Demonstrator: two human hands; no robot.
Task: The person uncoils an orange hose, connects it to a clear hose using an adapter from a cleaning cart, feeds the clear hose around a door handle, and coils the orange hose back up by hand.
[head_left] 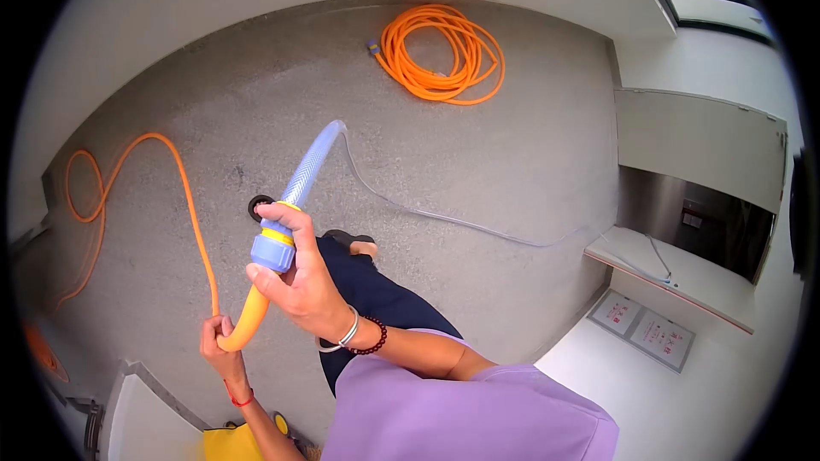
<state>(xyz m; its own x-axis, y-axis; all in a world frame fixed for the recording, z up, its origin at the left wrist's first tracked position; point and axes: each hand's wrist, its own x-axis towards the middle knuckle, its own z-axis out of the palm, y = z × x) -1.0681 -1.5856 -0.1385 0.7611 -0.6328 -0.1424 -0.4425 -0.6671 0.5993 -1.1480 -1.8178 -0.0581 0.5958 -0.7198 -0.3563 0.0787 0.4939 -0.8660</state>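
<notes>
My right hand is closed around a blue-grey and yellow hose connector. A clear braided hose rises from its upper end, bends over and runs thin across the floor to the right. From the lower end a thick orange-yellow hose curves down to my left hand. My left hand is closed on that orange hose, fingers wrapped around its bend. An orange hose length goes up from my left hand and loops on the floor at the left. A dark round piece shows beside the connector.
A coiled orange hose with a blue-grey end fitting lies on the grey floor. At the right, an open wall cabinet has the clear hose reaching its ledge. Something yellow with wheels stands at lower left, near a low white wall.
</notes>
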